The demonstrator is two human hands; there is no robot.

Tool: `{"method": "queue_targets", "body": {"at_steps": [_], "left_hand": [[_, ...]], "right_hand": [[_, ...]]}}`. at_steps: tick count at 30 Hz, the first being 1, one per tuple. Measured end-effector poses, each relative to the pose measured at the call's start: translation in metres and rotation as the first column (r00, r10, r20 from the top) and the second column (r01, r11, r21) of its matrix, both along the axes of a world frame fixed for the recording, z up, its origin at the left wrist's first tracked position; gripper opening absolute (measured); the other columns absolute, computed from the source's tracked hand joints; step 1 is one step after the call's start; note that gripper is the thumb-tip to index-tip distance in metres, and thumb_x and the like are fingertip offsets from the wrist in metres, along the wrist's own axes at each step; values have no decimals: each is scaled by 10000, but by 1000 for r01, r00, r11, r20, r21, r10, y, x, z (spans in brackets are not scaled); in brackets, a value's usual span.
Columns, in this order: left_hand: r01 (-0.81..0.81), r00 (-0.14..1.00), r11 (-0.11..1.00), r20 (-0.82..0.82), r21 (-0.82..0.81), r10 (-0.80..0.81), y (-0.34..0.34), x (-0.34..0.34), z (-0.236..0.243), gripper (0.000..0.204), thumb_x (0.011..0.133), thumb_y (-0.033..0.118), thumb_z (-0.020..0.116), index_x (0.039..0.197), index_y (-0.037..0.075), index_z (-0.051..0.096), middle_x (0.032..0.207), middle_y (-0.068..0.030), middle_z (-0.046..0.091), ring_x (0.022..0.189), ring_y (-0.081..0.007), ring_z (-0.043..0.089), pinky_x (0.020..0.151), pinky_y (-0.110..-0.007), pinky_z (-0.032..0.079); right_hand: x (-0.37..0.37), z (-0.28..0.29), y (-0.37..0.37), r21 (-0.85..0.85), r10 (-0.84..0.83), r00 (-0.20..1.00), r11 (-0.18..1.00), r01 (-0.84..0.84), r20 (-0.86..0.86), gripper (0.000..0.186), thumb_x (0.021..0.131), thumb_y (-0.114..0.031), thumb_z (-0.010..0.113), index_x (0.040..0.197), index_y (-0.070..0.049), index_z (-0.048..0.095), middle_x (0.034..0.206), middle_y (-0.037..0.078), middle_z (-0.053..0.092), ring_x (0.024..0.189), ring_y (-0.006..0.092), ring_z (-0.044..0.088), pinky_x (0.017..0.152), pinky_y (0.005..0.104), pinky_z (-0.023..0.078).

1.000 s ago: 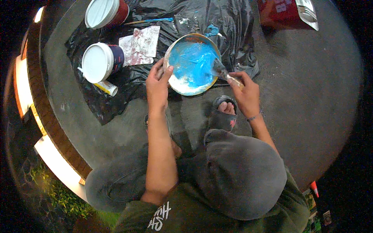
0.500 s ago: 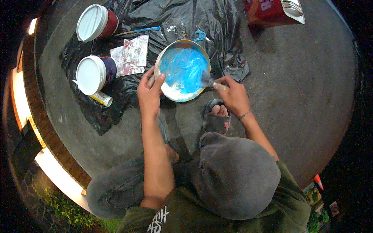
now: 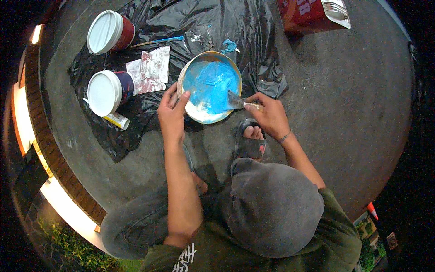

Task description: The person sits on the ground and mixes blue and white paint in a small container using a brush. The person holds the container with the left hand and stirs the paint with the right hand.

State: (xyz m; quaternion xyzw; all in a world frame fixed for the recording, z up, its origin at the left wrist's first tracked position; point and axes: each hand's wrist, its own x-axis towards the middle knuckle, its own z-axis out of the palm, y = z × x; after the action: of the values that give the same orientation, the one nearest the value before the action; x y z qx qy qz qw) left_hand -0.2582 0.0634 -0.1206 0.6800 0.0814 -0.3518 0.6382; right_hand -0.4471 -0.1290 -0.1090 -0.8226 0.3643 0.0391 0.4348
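A round bowl point(image 3: 183, 77), its inside coated with blue and white paint point(image 3: 217, 88), is tilted toward me in front of my knees. My left hand point(image 3: 173, 111) grips its left rim, thumb over the edge and fingers round the outside. In my right hand point(image 3: 270, 113) is a putty knife point(image 3: 236, 100), held by its paint-stained handle. Its blade reaches over the right rim and meets the blue paint inside. Whether the bowl's base touches the ground is hidden.
Black plastic sheeting point(image 3: 149, 104) covers the ground. Left stand two white-lidded tubs point(image 3: 122, 34) point(image 3: 126, 84), a white-yellow tube point(image 3: 118, 121) and stained paper point(image 3: 154, 68). Behind lie a blue-tipped stick point(image 3: 158, 41) and a blue crumpled scrap point(image 3: 229, 46). A dark red can point(image 3: 303, 18) stands far right.
The putty knife has moved left and slightly down, further into the bowl, and its blade is less blurred. My left hand keeps its hold on the rim. The whole view has shifted slightly.
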Motion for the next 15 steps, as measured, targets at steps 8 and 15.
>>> {"method": "queue_targets", "body": {"at_steps": [8,15], "left_hand": [[-8,1000,1000,4,-17,8,-3,0,1,561,928,137,747,1422,-8,523,1281,-163,668,1077,-191,677,870,-290,556],[-8,1000,997,-3,-73,8,-4,1,1,558,928,92,740,1406,-75,506,1293,-214,659,1127,-211,664,962,-313,534]], "right_hand": [[6,8,-15,-197,186,972,968,-156,146,282,905,-300,717,1147,-164,666,891,144,730,817,378,707,680,478,549],[24,4,-34,-399,276,961,881,-255,-4,291,911,-257,701,1184,-168,658,940,123,726,825,352,706,678,464,549]]}}
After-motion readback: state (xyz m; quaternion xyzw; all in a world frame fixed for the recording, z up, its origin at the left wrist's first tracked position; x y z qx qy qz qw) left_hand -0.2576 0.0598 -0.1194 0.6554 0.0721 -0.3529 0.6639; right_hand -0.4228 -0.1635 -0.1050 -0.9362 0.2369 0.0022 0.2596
